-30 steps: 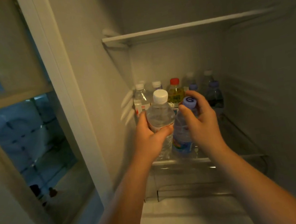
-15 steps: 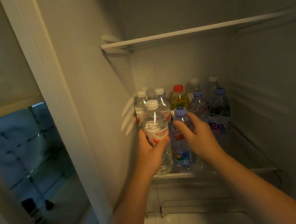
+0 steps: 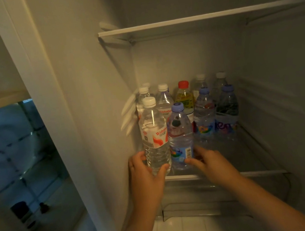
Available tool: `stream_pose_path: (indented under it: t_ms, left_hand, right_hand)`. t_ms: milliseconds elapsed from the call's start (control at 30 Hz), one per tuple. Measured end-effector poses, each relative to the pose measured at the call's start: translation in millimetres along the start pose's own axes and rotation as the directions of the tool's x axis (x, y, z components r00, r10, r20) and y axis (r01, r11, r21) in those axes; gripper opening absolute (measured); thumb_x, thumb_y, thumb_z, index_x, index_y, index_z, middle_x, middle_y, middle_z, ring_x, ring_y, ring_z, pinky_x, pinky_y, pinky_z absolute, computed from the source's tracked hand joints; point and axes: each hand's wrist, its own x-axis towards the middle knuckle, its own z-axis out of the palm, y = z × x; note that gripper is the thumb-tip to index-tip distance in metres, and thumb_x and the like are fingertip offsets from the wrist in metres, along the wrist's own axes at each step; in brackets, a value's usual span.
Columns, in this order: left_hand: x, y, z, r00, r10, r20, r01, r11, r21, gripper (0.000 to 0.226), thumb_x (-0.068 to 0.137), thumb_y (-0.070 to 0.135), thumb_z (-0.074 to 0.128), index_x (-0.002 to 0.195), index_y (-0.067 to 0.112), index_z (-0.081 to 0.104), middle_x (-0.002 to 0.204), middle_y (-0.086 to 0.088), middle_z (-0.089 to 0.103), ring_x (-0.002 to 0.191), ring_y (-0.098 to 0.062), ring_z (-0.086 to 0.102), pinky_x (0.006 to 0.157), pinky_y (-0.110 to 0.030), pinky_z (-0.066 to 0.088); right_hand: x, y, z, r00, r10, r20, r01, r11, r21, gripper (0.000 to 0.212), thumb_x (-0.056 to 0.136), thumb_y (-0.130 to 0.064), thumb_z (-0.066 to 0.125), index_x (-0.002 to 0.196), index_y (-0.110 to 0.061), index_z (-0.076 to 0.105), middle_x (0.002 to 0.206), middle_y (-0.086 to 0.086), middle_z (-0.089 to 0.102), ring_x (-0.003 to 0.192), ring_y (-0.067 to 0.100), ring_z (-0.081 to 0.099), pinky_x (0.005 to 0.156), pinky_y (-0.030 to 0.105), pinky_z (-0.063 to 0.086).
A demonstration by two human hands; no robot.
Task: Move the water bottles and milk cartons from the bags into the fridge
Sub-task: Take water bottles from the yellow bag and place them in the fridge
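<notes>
Both bottles stand upright, touching, at the front of the fridge shelf [image 3: 252, 173]. Our left hand [image 3: 144, 174] clasps the white-capped bottle [image 3: 152, 130] at its base; our right hand [image 3: 212, 163] clasps the purple-capped bottle [image 3: 180, 131].

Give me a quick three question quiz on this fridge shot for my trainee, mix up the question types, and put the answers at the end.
1. True or false: the red-capped bottle stands at the front edge of the glass shelf.
2. The right hand holds a bottle whose cap is: A white, B purple, C red.
3. Fill in: the front white-capped bottle is held near its base by the ____ hand.
Key: 1 false, it stands behind the front pair. 2 B, the purple-capped bottle. 3 the left hand.
</notes>
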Motion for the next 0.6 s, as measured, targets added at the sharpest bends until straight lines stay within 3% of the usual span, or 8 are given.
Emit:
stream_pose_path:
  t_ms: [100,233,300,400,600]
  left_hand:
    - [-2.1,-0.5,1.3,0.999,0.017,-0.044,-0.014,0.998,0.063,0.042,0.076,0.024,0.082,0.098,0.025,0.046,0.096,-0.001,0.054,0.071,-0.009,0.057,0.061,-0.021,0.048]
    - [2.2,1.7,2.0,0.999,-0.019,-0.031,0.022,0.993,0.112,0.03,0.085,0.02,0.073,0.084,0.023,0.044,0.077,0.003,0.054,0.065,-0.008,0.054,0.056,-0.018,0.039]
    - [8.9,1.2,2.1,0.999,-0.033,-0.039,0.038,0.993,0.111,0.026,0.087,0.015,0.07,0.083,0.021,0.045,0.075,0.003,0.055,0.066,-0.008,0.054,0.055,-0.016,0.036]
    - [18.3,-1.0,2.9,0.999,-0.029,-0.043,0.035,0.989,0.143,0.017,0.089,0.009,0.064,0.083,0.018,0.05,0.079,0.002,0.057,0.071,-0.012,0.055,0.057,-0.013,0.035]
    - [28.2,-2.9,6.4,0.998,-0.058,-0.003,0.057,0.981,0.186,0.01,0.092,0.011,0.06,0.087,0.017,0.053,0.083,0.002,0.057,0.073,-0.007,0.055,0.057,-0.01,0.035]
  right_hand:
    - [2.8,-3.4,1.6,1.0,0.01,0.026,-0.008,0.999,-0.045,0.031,0.094,-0.041,0.059,0.121,-0.027,0.062,0.104,-0.003,0.072,0.093,0.012,0.066,0.082,0.033,0.052]
    - [12.8,-7.9,6.7,0.999,0.007,0.035,-0.003,0.996,-0.092,0.029,0.095,-0.038,0.059,0.119,-0.022,0.064,0.095,0.0,0.072,0.086,0.013,0.065,0.077,0.033,0.051]
    - [21.2,-9.8,11.6,1.0,0.011,0.028,-0.008,0.993,-0.12,0.029,0.096,-0.037,0.058,0.119,-0.021,0.062,0.092,-0.001,0.071,0.083,0.014,0.064,0.073,0.031,0.048]
    - [33.1,-12.4,22.0,0.999,0.031,0.031,-0.026,0.987,-0.157,0.028,0.098,-0.035,0.054,0.121,-0.02,0.06,0.099,0.003,0.07,0.09,0.018,0.065,0.08,0.036,0.052]
    - [44.7,-20.3,32.7,0.998,0.067,-0.013,-0.068,0.985,-0.159,0.028,0.099,-0.03,0.054,0.119,-0.013,0.06,0.108,0.01,0.068,0.098,0.026,0.063,0.082,0.037,0.051]
